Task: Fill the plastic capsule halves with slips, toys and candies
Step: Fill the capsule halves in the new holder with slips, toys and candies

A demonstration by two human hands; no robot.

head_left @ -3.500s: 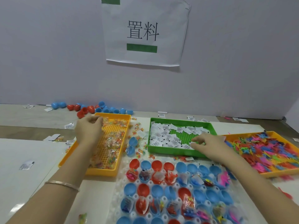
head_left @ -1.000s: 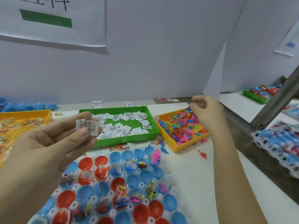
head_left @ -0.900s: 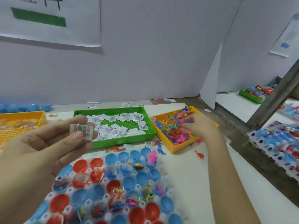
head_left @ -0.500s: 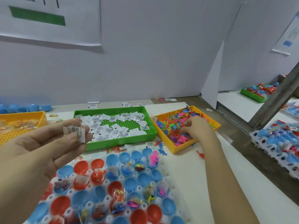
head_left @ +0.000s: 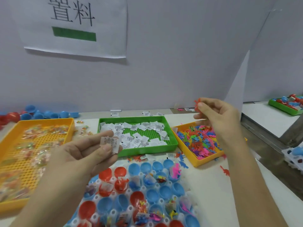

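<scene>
Left grip pinches slips, right grip a red toy; green tray holds more.

Left hand pinches slips; right hand pinches toy.

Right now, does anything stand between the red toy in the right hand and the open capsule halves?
Nothing visible does. The right hand pinches the red toy in the air above the toy tray; empty blue capsule halves lie open below and nearer. The left hand, holding slips, hangs to the left, off that path.
</scene>
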